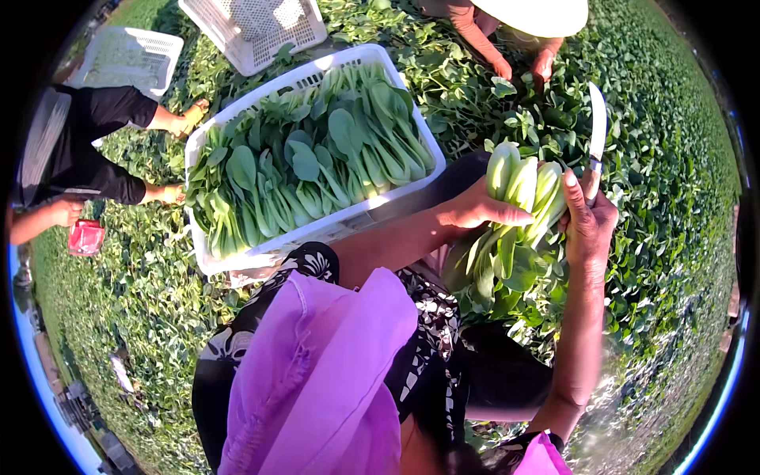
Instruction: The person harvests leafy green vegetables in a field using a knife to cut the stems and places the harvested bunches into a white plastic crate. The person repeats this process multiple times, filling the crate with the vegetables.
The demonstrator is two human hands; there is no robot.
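Note:
My left hand [475, 205] grips several heads of bok choy [522, 184], pale stem ends up and green leaves hanging down. The thumb lies across the stems. On the other side of the bunch, my right hand [589, 225] is closed around the handle of a knife [597, 130], its blade pointing up and away from the bunch. The right fingers and thumb are close against the stems; whether they press on them is hard to tell. Left of my hands stands a white plastic crate [297, 234] filled with rows of bok choy [320, 154].
Leafy green plants [659, 249] cover the ground all around. Beyond the full crate lie another white crate [261, 35] and a further one [127, 59]. A person in a wide hat [534, 15] bends over plants ahead. Another person [107, 142] holding a red packet [86, 237] is at left.

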